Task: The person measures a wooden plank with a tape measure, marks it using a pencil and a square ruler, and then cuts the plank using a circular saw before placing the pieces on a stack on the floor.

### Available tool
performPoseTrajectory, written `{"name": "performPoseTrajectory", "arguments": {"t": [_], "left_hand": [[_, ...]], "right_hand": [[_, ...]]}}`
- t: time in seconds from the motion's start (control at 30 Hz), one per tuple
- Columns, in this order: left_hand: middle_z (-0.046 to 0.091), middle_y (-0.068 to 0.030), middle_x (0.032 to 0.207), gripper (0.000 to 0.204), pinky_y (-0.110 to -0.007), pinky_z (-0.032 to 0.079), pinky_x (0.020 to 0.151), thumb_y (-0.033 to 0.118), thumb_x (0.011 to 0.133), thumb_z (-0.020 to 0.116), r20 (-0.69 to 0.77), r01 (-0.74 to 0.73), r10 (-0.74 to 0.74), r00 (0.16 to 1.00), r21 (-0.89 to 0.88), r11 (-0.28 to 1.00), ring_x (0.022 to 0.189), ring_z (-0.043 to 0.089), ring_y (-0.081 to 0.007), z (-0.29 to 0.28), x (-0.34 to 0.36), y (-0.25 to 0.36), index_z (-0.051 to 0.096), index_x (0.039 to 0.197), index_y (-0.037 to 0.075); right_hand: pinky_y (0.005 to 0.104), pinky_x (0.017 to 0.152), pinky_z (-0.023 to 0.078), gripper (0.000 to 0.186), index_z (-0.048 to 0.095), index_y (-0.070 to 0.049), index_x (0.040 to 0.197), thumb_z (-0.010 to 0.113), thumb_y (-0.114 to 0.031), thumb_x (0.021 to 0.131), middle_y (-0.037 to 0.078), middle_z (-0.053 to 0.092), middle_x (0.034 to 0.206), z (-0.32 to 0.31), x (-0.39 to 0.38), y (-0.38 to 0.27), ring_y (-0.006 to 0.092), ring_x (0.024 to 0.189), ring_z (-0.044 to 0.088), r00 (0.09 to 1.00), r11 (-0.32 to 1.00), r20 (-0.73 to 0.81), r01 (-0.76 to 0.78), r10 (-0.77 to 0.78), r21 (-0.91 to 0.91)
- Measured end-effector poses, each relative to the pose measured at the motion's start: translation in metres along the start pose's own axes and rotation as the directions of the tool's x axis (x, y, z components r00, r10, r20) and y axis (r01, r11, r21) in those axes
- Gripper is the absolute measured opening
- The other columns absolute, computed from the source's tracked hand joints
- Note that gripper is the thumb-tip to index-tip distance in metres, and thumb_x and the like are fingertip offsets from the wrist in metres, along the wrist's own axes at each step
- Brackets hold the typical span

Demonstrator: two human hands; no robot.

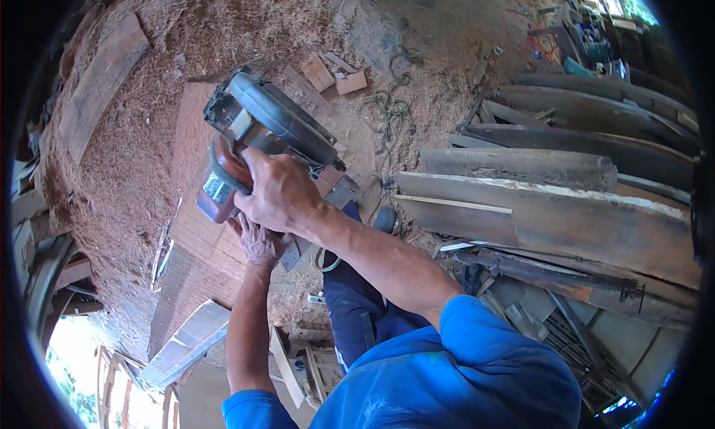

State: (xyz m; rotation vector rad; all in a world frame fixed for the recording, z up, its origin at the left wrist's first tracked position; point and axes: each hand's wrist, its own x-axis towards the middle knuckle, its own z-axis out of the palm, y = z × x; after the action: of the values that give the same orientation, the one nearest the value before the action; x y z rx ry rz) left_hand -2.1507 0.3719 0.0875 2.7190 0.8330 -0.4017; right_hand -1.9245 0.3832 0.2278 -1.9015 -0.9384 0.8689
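Note:
My right hand (pixel 279 191) is closed round the handle of a circular saw (pixel 268 112) with a dark housing and red motor body, tilted over a broad reddish board (pixel 190 250). My left hand (pixel 257 243) is just below the saw's body, fingers apart and resting on the wood, partly hidden by the tool. A narrower grey board (pixel 339 191) shows beneath the saw on the right. The blade's contact with the wood is hidden.
Sawdust covers the ground (pixel 112 198), with small offcuts (pixel 350 83) and a loose cord (pixel 387 109). Long weathered planks (pixel 566 228) are stacked on the right; more timber (pixel 48 280) lines the left. My legs (pixel 346 295) are below the work.

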Motion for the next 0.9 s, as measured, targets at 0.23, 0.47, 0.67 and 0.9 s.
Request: {"name": "performPoseTrajectory", "arguments": {"t": [0.23,0.47,0.67,0.9], "left_hand": [[0.014,-0.0184,0.165,0.112,-0.067,-0.012,0.117,0.083,0.078,0.05,0.051,-0.023,0.019,0.999,0.067,0.997,0.153,0.004,-0.0413,-0.001,0.001,-0.001,0.02,0.159,0.012],[0.013,-0.0217,0.165,0.09,-0.066,-0.007,0.118,0.057,0.09,0.054,-0.175,-0.079,0.061,0.983,-0.094,0.992,0.154,0.003,-0.0406,-0.007,0.004,0.002,0.019,0.159,0.012],[0.023,-0.0223,0.161,0.097,-0.069,-0.004,0.117,0.067,0.083,0.056,-0.221,-0.084,0.065,0.973,-0.077,0.993,0.15,0.015,-0.043,0.001,0.002,-0.002,0.028,0.155,0.009],[0.03,-0.0214,0.158,0.105,-0.071,-0.002,0.116,0.079,0.078,0.056,-0.2,-0.039,0.019,0.98,-0.098,0.994,0.15,0.018,-0.0422,-0.002,-0.001,-0.002,0.036,0.152,0.007]], "right_hand": [[0.043,0.06,0.059,0.032,0.057,0.004,0.088,0.077,-0.017,0.076,0.025,0.068,0.069,0.005,0.014,-0.005,0.0367,0.066,0.073,1.0,1.0,0.008,-0.002,0.002,-0.02],[0.0375,0.056,0.062,0.03,0.059,0.008,0.092,0.076,-0.013,0.077,0.023,0.069,0.069,0.012,0.031,-0.01,0.0304,0.062,0.073,1.0,0.999,-0.017,0.019,-0.02,-0.036],[0.0397,0.058,0.062,0.032,0.059,0.008,0.092,0.075,-0.016,0.077,0.023,0.069,0.069,0.016,0.047,-0.019,0.0301,0.061,0.073,0.999,0.997,-0.024,0.022,-0.024,-0.079],[0.0433,0.065,0.061,0.052,0.054,0.01,0.11,0.07,-0.032,0.085,0.024,0.07,0.077,0.014,0.044,-0.006,0.0352,0.068,0.073,0.992,0.993,0.088,0.079,-0.087,0.084]]}}
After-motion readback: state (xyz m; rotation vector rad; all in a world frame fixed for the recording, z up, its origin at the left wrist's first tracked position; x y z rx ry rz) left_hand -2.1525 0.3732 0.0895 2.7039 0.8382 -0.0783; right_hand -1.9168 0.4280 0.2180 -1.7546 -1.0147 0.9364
